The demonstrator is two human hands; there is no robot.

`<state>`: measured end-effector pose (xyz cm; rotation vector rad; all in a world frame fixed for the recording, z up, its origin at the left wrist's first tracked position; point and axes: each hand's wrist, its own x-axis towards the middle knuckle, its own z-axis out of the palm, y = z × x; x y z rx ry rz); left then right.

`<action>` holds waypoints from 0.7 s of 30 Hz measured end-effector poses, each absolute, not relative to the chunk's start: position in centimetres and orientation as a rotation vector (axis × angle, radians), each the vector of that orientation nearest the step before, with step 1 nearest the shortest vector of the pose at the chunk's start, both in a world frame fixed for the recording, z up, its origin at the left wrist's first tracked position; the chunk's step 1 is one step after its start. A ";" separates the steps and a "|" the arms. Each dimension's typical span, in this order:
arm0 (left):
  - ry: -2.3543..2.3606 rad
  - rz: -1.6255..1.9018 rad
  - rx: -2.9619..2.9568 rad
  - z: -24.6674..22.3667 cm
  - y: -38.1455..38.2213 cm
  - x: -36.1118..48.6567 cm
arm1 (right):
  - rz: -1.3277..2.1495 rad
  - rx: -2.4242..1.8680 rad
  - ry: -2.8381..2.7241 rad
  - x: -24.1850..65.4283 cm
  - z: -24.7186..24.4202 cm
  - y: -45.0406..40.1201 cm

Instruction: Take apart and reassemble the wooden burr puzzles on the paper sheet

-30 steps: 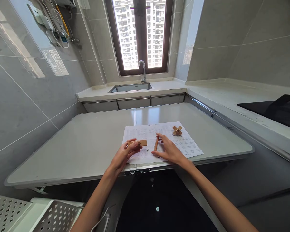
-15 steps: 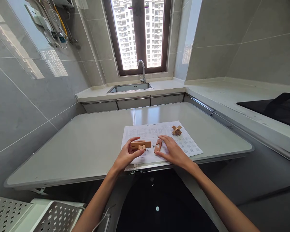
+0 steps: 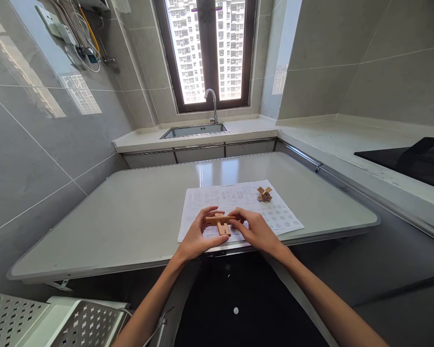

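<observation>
Several wooden puzzle pieces are crossed together just above the near part of a printed sheet. My left hand is closed round their left side, with the thumb at the bottom of the numbered upright piece. At the right end of the crosswise bar, my right hand has its thumb and fingers closed on the wood. Its fingers partly hide that end, and I cannot make out whether a separate piece is there. A joined wooden cross-shaped puzzle rests on the sheet's upper right part.
The sheet lies on a pale folding table. Behind it are a sink and a faucet under a window. A black object lies on the right counter. A white perforated rack stands low on the left.
My hands have come together. The pieces in my left hand have moved right and turned, so the numbered piece points toward me. My right hand now touches the crosswise bar.
</observation>
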<state>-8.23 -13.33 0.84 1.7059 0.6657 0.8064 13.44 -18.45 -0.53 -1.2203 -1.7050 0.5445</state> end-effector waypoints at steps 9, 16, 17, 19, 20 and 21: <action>0.731 0.789 1.727 0.9 -12.8 -8.0 | 0.533 -1.296 -1.563 13.0 -1.5 -16.9; 1.046 0.887 1.566 -0.3 -11.9 -7.2 | 0.317 -1.346 -1.479 13.4 -2.0 -15.9; 1.060 0.858 1.549 -0.3 -11.8 -7.1 | 0.276 -1.359 -1.486 13.4 -2.1 -16.0; 1.029 0.772 1.542 -0.1 -11.8 -6.8 | 0.207 -1.370 -1.515 13.1 -2.2 -16.1; 0.999 0.731 1.547 0.0 -11.8 -6.7 | 0.190 -1.367 -1.533 13.0 -2.3 -16.2; 0.970 0.696 1.556 0.1 -11.7 -6.6 | 0.185 -1.364 -1.549 12.8 -2.3 -16.3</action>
